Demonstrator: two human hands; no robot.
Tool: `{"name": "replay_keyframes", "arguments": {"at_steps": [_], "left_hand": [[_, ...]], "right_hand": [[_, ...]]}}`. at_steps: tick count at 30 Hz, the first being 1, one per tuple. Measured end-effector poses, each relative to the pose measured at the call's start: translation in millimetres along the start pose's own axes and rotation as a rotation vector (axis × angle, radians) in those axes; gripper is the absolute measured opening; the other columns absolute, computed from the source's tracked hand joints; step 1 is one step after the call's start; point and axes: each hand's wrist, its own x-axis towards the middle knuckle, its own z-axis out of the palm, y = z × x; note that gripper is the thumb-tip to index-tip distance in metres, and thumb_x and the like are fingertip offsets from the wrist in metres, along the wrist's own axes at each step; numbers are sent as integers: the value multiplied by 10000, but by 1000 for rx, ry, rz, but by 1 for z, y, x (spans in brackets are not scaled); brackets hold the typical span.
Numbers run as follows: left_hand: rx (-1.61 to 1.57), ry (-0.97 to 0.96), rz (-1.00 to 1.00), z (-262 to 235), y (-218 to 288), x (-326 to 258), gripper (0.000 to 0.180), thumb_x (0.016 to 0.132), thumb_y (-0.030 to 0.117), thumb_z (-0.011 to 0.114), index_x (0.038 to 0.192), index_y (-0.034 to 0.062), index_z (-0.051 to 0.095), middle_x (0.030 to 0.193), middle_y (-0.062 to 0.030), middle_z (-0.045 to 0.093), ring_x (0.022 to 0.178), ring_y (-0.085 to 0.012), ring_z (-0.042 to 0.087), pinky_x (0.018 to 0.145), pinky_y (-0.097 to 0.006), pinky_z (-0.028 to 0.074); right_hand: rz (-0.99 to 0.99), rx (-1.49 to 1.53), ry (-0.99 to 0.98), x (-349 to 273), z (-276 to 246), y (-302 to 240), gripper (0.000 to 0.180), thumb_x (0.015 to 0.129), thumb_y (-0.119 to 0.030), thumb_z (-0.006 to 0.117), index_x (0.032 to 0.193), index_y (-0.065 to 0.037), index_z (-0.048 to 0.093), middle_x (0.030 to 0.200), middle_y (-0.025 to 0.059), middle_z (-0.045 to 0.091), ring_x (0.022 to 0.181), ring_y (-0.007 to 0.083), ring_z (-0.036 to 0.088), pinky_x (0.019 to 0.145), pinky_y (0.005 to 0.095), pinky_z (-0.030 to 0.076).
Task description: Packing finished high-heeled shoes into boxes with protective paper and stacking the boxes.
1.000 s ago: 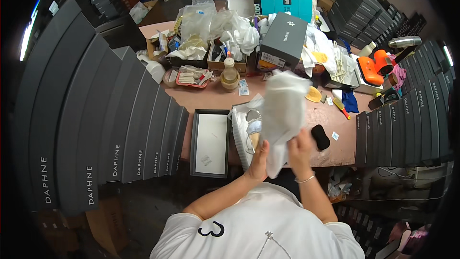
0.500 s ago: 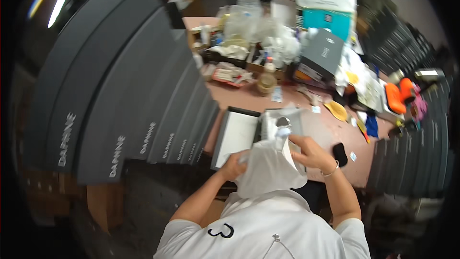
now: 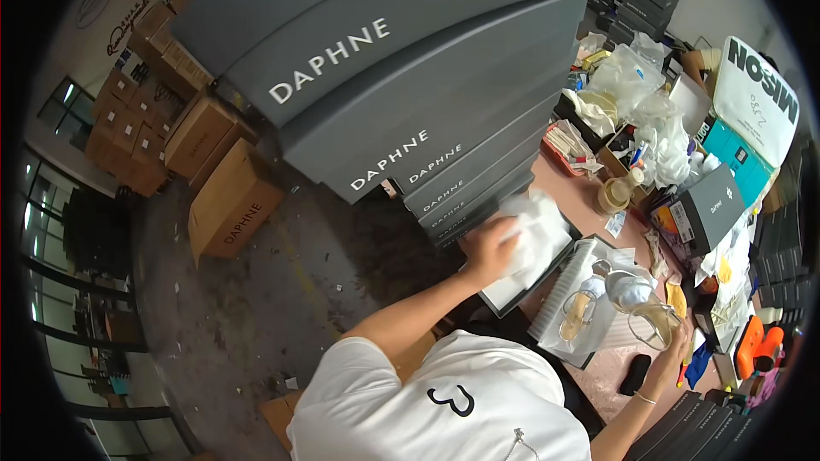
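My left hand (image 3: 491, 252) is closed on a crumpled white bag (image 3: 538, 220), smeared by motion, over the box lid (image 3: 506, 299) beside the stack of boxes. Off to the right, my right hand (image 3: 670, 352) grips a strappy, pale sandal (image 3: 656, 324) by one end. A white wad (image 3: 629, 288) shows at the sandal's other end. Below it, a second sandal (image 3: 577, 314) lies in an open shoebox (image 3: 547, 329) lined with white paper. The box stands on the pink table, to the right of the lid.
Dark grey shoeboxes (image 3: 427, 77) rise in a tall stack close on my left. Behind the work lie a jar (image 3: 617, 192), a grey shoebox (image 3: 702, 213) and plastic bags (image 3: 632, 77). A black object (image 3: 635, 374) rests near the table's front edge. Cartons (image 3: 231, 205) stand on the floor.
The view has swung left. Both hands were at the white bag before; now my left hand holds it out to the left, and my right hand has the sandal apart from it.
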Motion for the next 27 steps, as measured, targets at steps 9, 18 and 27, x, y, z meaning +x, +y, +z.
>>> {"name": "replay_keyframes", "arguments": {"at_steps": [9,18,27], "left_hand": [[-135,-937,-45,82,29,27,565,869,466,613,1163,-15,569,1105,-222,578,1086,-302,549,940,-331,425],[-1624,-953,-1081,74,43,-59,532,883,396,546,1216,-16,497,1047,-174,630,898,-256,658,801,-392,553],[-1479,-645,-1196,67,57,-31,531,922,494,523,1258,84,501,1090,-61,615,966,-165,623,849,-329,519]], "right_hand": [[149,236,-337,-18,44,-63,319,925,-292,527,981,20,566,875,96,588,828,145,568,768,258,445],[-69,-26,-373,-26,124,-66,358,950,-272,537,1145,25,580,1090,85,611,979,175,564,892,339,441],[-403,-528,-579,-90,157,-78,589,709,15,636,1279,3,486,1275,189,500,1176,372,455,1007,431,364]]}}
